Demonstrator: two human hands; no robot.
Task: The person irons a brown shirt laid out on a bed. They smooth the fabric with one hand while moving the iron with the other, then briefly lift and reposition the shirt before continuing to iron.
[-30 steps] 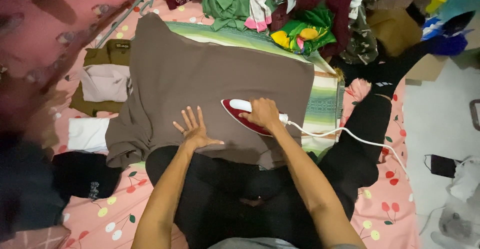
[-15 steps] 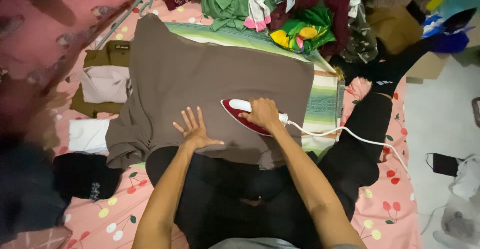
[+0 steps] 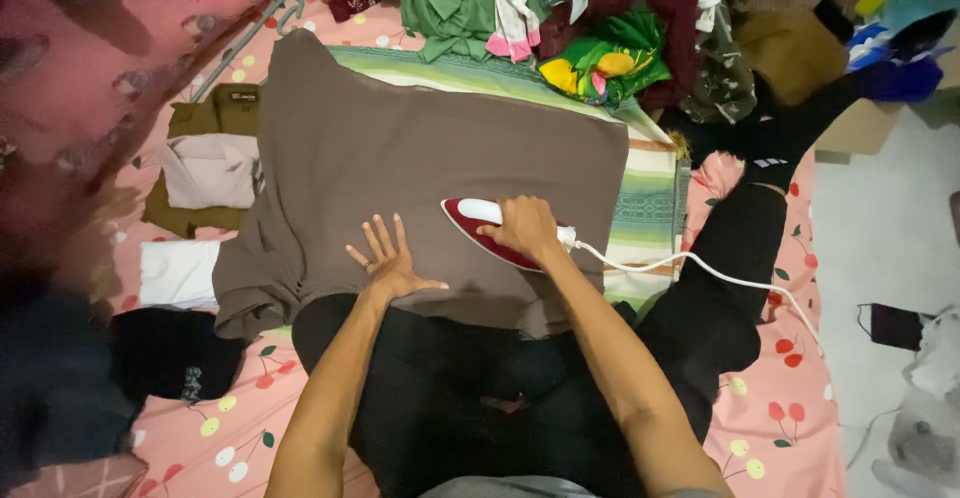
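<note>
Clothes lie folded at the far left: an olive garment [image 3: 200,118] with a pale pink piece [image 3: 210,170] on top of it, a white piece [image 3: 178,271] below that, and a black one [image 3: 170,353] nearest the person, all on a pink sheet with a cherry print [image 3: 770,428]. Just beside them spreads a brown garment [image 3: 400,158], laid flat over a green striped cloth [image 3: 645,208], its left edge bunched into folds. On its near part rests the left hand [image 3: 388,260], released and flat, palm down with fingers spread, pressing the fabric. To the right of it, close but apart, sits a red and white iron [image 3: 490,230], sole down on the brown garment with its tip pointing left. The right hand [image 3: 525,226] is clenched around the iron's white handle. A white cord [image 3: 700,273] runs from the back of the iron rightward across the striped cloth and over the person's black-clad leg [image 3: 730,258]. Along the top, a heap of unfolded clothes [image 3: 600,18] in green, maroon, yellow and blue stretches toward the right corner. Bare pale floor [image 3: 880,228] shows at the far right.
</note>
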